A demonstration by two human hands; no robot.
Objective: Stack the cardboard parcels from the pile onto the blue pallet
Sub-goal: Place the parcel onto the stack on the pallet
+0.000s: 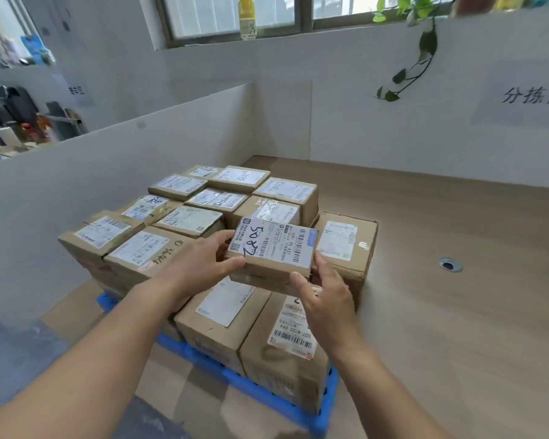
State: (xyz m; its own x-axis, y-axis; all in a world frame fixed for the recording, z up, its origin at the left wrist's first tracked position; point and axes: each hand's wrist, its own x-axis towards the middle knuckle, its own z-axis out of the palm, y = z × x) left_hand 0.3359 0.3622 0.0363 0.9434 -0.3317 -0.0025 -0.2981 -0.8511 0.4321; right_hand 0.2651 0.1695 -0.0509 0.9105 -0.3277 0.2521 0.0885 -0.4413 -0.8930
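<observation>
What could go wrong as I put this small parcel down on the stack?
The small parcel is held only at its edges by the left hand and right hand, so it might slip. It hangs above the seam between two lower front parcels; set there, it could rock.

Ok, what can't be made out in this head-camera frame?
1. Blue pallet: head view, mostly covered by stacked parcels; only its near edge shows.
2. Held parcel: underside hidden by its own body, so whether it rests on those below is unclear.
3. Source pile: outside the frame.
4. Far labels: print too small and blurred.
</observation>
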